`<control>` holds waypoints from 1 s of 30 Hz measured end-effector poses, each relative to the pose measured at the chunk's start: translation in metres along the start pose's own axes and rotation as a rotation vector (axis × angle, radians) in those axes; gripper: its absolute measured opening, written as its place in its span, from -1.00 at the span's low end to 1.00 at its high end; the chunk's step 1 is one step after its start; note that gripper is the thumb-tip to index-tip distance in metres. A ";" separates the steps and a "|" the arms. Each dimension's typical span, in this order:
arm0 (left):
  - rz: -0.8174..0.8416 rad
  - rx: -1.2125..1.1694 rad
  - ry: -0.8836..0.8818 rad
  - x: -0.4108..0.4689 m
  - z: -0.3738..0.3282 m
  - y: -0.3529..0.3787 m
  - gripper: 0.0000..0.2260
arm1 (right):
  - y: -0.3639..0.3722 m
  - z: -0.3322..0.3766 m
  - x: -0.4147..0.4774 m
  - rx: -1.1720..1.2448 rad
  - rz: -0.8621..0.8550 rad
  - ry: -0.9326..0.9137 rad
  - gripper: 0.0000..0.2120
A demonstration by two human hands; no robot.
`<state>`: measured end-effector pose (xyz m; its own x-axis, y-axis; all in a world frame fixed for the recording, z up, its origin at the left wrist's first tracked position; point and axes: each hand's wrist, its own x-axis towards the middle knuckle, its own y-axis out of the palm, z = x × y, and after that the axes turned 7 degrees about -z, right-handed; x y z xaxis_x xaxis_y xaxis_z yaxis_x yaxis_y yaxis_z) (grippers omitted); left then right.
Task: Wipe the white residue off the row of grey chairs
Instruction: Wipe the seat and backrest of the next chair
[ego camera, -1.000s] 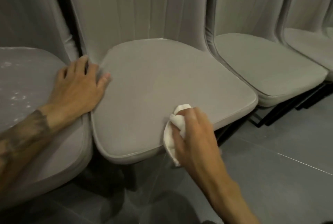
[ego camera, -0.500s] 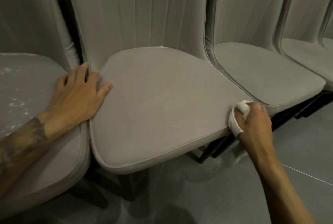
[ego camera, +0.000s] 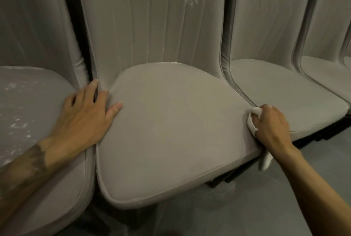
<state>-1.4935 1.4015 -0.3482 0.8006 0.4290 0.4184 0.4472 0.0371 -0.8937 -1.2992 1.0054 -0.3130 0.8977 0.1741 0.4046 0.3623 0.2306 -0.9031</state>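
A row of grey upholstered chairs fills the view. The middle chair's seat looks mostly free of residue, with faint white marks high on its backrest. My right hand grips a bunched white cloth against the seat's right edge, where it meets the neighbouring chair. One end of the cloth hangs below my wrist. My left hand rests flat, fingers spread, across the gap between the left chair and the middle seat. The left chair's seat carries scattered white specks.
A further grey chair stands at the far right. Dark metal chair legs show under the seats. Below lies grey tiled floor with a faint dusting of white powder near the legs.
My right hand has carried the cloth from the seat's front edge along to its right side, up to the seam with the neighbouring chair. My left hand has stayed in place.
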 end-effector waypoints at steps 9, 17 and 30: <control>-0.048 0.070 0.031 -0.001 0.005 0.008 -0.45 | 0.060 0.080 0.109 0.036 0.019 -0.018 -0.76; -0.092 0.096 0.041 0.001 0.011 0.018 -0.42 | 0.046 0.049 0.077 0.181 -0.057 -0.305 -0.88; 0.054 0.041 -0.045 0.003 -0.003 -0.003 -0.37 | 0.067 0.133 0.135 0.282 0.055 -0.208 -0.77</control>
<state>-1.4914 1.4000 -0.3442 0.8038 0.4718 0.3625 0.3865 0.0492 -0.9210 -1.1870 1.1715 -0.2995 0.8335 0.3780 0.4030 0.2050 0.4659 -0.8608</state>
